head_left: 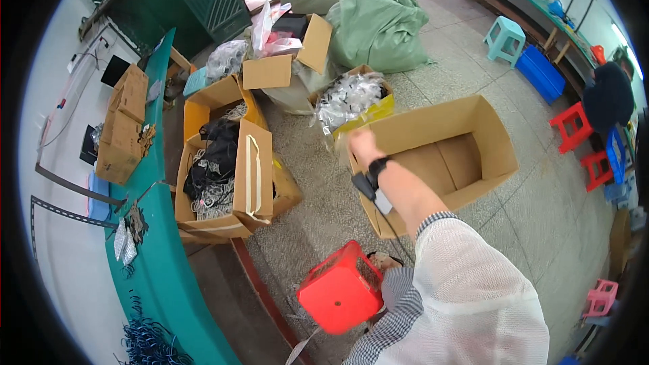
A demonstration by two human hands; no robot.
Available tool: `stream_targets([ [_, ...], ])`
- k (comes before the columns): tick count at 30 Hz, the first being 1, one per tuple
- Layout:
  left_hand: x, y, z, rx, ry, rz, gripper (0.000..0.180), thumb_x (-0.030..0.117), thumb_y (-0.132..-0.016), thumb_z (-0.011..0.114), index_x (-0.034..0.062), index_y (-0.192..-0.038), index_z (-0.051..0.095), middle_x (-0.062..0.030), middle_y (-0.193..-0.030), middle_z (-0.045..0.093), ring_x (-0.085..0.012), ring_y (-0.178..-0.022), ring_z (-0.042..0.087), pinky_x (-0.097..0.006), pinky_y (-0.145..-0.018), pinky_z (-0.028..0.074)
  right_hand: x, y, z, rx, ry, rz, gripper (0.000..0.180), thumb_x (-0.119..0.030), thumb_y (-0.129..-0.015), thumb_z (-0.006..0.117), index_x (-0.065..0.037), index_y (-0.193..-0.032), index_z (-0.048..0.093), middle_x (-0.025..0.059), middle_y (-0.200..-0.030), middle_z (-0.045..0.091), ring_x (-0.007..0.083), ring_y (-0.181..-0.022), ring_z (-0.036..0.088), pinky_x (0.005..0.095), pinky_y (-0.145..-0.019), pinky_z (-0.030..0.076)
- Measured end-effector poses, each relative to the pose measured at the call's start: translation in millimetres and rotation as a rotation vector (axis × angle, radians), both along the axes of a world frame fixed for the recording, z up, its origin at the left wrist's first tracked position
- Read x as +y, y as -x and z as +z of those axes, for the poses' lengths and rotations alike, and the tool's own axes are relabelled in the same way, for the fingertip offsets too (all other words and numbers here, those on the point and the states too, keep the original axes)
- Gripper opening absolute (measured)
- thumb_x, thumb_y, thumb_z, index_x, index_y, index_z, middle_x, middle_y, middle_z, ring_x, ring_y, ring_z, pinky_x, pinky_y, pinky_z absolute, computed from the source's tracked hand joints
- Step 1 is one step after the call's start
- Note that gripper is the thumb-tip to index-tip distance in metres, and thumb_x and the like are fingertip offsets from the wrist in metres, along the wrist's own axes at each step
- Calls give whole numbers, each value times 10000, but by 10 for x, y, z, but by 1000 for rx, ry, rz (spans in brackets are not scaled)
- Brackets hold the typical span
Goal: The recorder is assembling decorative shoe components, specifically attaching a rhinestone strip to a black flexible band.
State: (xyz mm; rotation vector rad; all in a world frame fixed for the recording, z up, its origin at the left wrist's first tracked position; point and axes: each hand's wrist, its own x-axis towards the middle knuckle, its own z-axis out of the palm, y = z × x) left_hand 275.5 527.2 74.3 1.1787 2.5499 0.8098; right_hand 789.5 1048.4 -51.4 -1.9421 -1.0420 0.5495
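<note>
My right hand (363,145) reaches over the near left corner of an open, bare-bottomed cardboard box (497,138). Its fingers look curled, with a blurred, see-through patch beside them; what they hold, if anything, I cannot make out. A black band (377,165) circles the wrist, and a small dark device (365,186) with a cable hangs below it. Just beyond the hand stands a carton filled with clear plastic packets (351,98), a yellow strip along its side. My left hand is out of view.
A red stool (341,290) lies tipped near my feet. To the left are a box of cords and black cloth (220,155) and a long green table (145,223). Green sacks (378,27) stand behind. At far right, a person (608,94) sits near a red stool (573,127).
</note>
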Motion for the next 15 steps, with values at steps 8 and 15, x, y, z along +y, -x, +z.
stream_targets([
  [8,1319,-511,291,33,-95,-81,308,303,-869,455,42,-934,606,-138,-870,615,-298,-822,573,-425,-752,456,1474,-749,418,46,-64,154,841,-356,-763,574,4,-1376,125,291,-1071,548,397,-1003,533,411,-849,423],
  [15,1946,-520,522,49,-185,-205,320,312,-879,446,39,-950,596,-143,-899,602,-282,-840,562,-422,-770,443,1595,-762,14,-32,206,224,561,-174,-749,553,73,-1227,394,192,-751,634,300,-636,629,376,-601,500],
])
